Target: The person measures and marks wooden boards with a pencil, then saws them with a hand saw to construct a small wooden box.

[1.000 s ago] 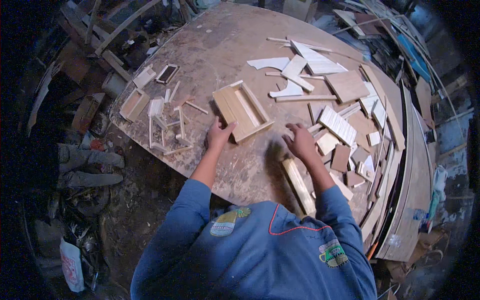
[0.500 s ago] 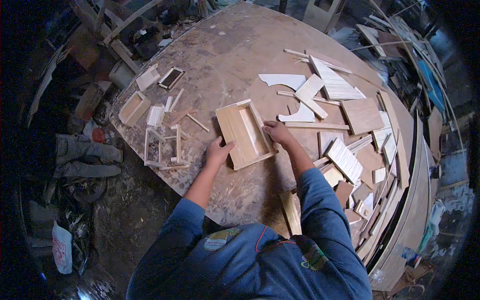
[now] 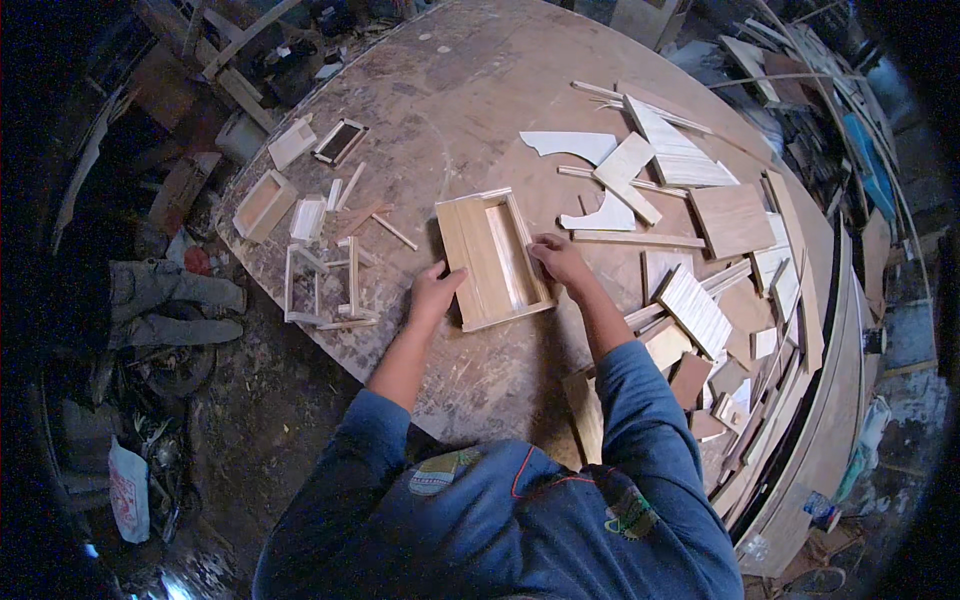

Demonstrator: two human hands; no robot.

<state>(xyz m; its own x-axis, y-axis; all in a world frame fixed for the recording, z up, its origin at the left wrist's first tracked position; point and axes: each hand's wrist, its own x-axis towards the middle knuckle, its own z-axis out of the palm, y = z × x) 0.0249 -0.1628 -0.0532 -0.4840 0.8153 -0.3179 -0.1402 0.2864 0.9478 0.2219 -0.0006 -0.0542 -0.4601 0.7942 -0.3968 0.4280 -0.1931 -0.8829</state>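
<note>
A shallow pale wooden box (image 3: 505,250) lies in the middle of the worn table, its left part covered by a flat board (image 3: 467,260). My left hand (image 3: 436,292) holds the box at its lower left side, thumb on the board. My right hand (image 3: 560,262) grips the right side wall, fingers curled at the rim. To the left lie small wooden frames (image 3: 319,282), a small open box (image 3: 264,205), a dark-centred frame (image 3: 340,141) and thin sticks (image 3: 394,230).
Offcuts of board (image 3: 693,308), white curved pieces (image 3: 567,141) and long strips (image 3: 637,236) crowd the table's (image 3: 430,80) right part. A stack of sheets (image 3: 840,380) lines the right edge. Scrap wood, grey trousers-like cloth (image 3: 175,300) and a white sack (image 3: 130,490) lie beyond the left edge.
My right hand has moved from beside the box onto its right wall and now grips it. The box sits at a slightly more upright angle, with my left hand still at its left side.
</note>
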